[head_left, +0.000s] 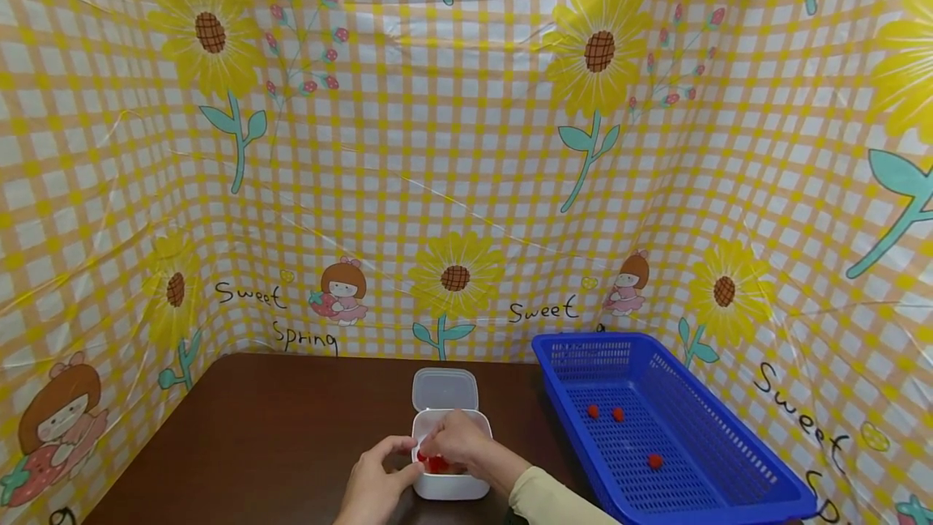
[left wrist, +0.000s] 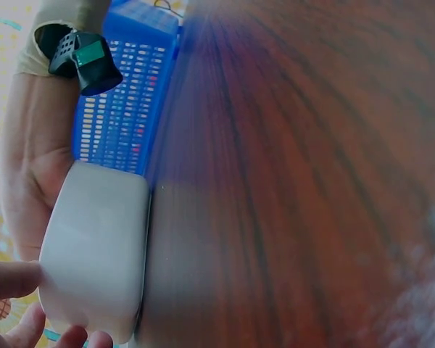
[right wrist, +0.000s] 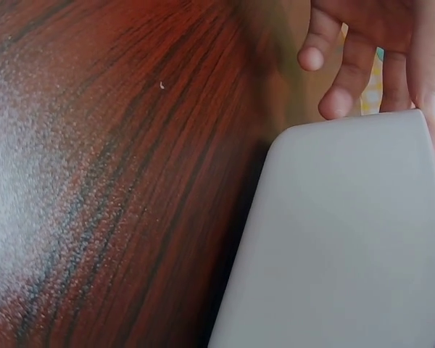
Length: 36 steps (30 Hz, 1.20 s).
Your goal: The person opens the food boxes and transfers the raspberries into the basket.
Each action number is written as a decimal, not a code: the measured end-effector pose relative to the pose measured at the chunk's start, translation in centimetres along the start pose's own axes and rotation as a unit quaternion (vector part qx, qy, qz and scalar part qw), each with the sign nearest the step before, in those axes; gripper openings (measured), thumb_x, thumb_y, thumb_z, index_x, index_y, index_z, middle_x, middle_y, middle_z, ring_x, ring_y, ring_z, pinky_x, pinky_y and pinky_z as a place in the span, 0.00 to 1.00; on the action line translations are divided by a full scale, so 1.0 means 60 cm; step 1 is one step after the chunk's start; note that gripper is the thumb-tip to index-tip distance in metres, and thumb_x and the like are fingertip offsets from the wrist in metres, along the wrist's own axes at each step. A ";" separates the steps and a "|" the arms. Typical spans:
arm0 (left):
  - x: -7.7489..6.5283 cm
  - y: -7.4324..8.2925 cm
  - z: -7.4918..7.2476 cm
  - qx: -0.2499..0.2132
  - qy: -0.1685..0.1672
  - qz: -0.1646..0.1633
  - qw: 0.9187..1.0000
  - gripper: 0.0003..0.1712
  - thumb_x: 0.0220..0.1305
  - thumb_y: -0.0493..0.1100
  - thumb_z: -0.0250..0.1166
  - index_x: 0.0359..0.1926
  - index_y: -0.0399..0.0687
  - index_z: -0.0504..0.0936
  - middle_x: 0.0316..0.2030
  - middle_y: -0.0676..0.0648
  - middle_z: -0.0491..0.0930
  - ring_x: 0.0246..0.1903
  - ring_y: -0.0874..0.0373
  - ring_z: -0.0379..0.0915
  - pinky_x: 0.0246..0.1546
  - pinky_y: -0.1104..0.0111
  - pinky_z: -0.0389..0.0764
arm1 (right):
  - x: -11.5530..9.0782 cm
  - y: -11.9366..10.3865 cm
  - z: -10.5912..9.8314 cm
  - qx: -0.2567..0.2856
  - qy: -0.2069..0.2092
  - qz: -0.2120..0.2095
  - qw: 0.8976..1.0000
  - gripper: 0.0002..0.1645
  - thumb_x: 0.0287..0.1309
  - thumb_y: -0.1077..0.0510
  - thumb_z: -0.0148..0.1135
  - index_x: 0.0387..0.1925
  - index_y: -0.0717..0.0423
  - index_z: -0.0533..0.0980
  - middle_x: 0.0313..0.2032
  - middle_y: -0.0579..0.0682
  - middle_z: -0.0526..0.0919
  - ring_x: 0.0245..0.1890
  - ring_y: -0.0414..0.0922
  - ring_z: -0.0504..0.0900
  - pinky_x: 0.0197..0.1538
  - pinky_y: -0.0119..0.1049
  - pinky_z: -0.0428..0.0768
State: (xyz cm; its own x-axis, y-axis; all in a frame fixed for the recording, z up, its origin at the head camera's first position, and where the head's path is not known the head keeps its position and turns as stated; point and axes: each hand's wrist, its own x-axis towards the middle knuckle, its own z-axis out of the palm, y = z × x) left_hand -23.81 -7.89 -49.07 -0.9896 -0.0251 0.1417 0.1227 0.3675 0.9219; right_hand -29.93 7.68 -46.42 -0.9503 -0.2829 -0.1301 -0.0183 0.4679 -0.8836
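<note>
A white plastic box (head_left: 452, 488) with rounded corners stands on the table, its translucent lid (head_left: 445, 390) folded back behind it. Several small red pieces (head_left: 437, 464) lie inside. My left hand (head_left: 379, 476) holds the left end of the box, thumb and fingers against its wall. From the right my right hand (head_left: 462, 440) reaches over the rim, fingers bent down among the red pieces. Its fingertips are partly hidden, so whether they pinch a piece does not show. In the left wrist view the right forearm (left wrist: 40, 130) passes behind the box wall.
A blue plastic basket (head_left: 576, 436) stands to the right on the dark wood table (head_left: 255, 436). Three small red balls (head_left: 654, 461) lie apart on its floor. A checked, flower-printed cloth (head_left: 466, 185) hangs around the table on the back and sides.
</note>
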 end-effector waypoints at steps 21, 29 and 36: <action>0.011 -0.003 -0.003 -0.007 -0.031 -0.022 0.999 0.20 0.58 0.46 0.74 0.50 0.44 0.84 0.44 0.44 0.85 0.29 0.59 0.74 0.32 0.64 0.73 | 0.000 -0.048 -0.052 0.012 -0.013 0.015 1.000 0.05 0.58 0.65 0.67 0.29 0.65 0.85 0.11 0.41 0.57 0.11 0.36 0.49 0.16 0.27 0.53; 0.011 -0.007 -0.003 -0.009 -0.040 -0.047 0.998 0.19 0.60 0.46 0.73 0.50 0.44 0.83 0.44 0.45 0.84 0.29 0.57 0.74 0.32 0.64 0.73 | -0.002 -0.060 -0.081 0.011 0.000 0.013 1.000 0.05 0.59 0.64 0.67 0.33 0.63 0.86 0.24 0.46 0.76 0.11 0.36 0.52 0.16 0.26 0.57; 0.013 -0.005 -0.001 0.006 -0.030 -0.032 0.999 0.19 0.59 0.47 0.74 0.49 0.44 0.84 0.44 0.44 0.84 0.34 0.56 0.77 0.35 0.62 0.76 | 0.001 -0.073 -0.119 0.016 -0.004 0.009 1.000 0.07 0.61 0.63 0.66 0.36 0.63 0.86 0.11 0.40 0.58 0.11 0.36 0.50 0.16 0.27 0.55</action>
State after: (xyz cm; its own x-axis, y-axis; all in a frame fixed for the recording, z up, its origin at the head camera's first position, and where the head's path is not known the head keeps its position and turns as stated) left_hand -24.60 -8.08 -49.21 -0.9982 0.0063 0.0596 0.0576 0.3776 0.9242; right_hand -32.14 11.57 -39.32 -0.9481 -0.2811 -0.1486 0.0083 0.4453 -0.8953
